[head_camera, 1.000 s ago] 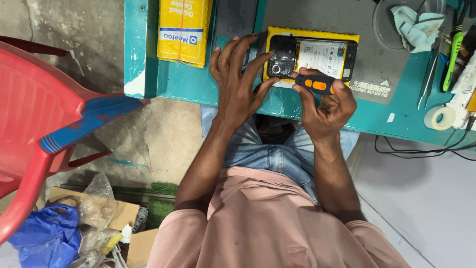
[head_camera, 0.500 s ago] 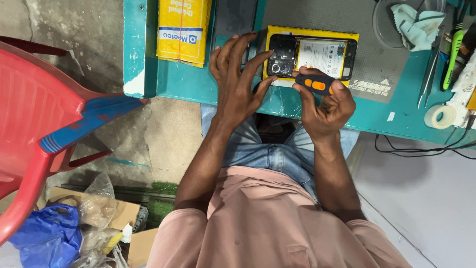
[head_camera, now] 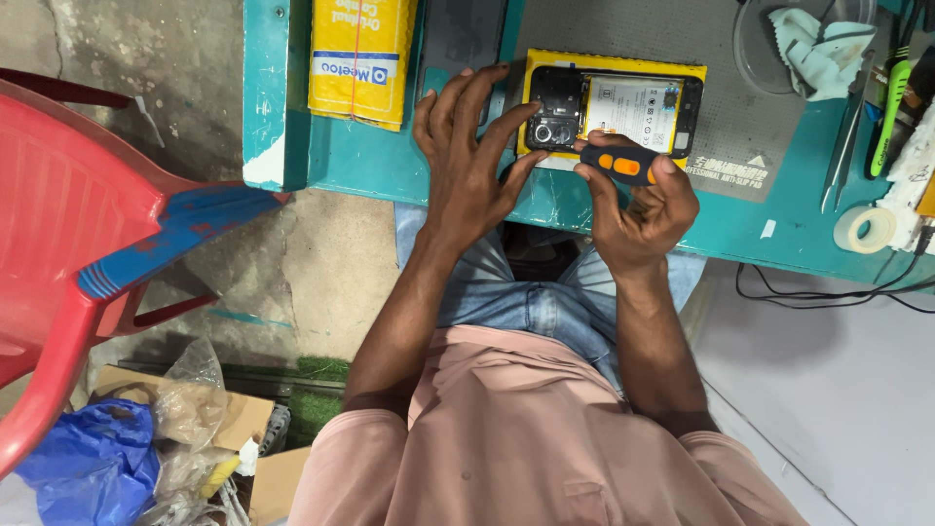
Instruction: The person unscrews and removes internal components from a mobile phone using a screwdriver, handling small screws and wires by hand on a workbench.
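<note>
Teal paint covers the bench (head_camera: 390, 166) that runs across the top of the frame, and a red plastic chair (head_camera: 68, 263) with a blue-taped arm fills the left side. A grey anti-slip work mat (head_camera: 721, 127) lies on the bench at upper centre. On the mat's lower left part lies the opened phone (head_camera: 614, 107) in its yellow case, back cover off, battery and camera module showing. Its long axis runs left to right across the frame, camera end to the left.

The phone lies just above both hands, toward the top of the frame. The left hand (head_camera: 467, 156) spreads open over the phone's left end, fingertips resting on the case edge and near the camera module, thumb pressed against the lower edge. The right hand (head_camera: 643, 200) is closed around a black screwdriver (head_camera: 616, 164) with orange inlays, which lies nearly level just below the phone with its tip pointing left toward the camera end. The left hand is the nearer to that corner; the right hand sits just below the phone's middle.

A yellow box (head_camera: 360, 58) lies at upper left of the bench, a pale cloth (head_camera: 818, 49) in a clear dish at upper right, a roll of tape (head_camera: 862, 229) at the right edge.

Against the frame half a second earlier, the phone and both hands keep almost the same places.
</note>
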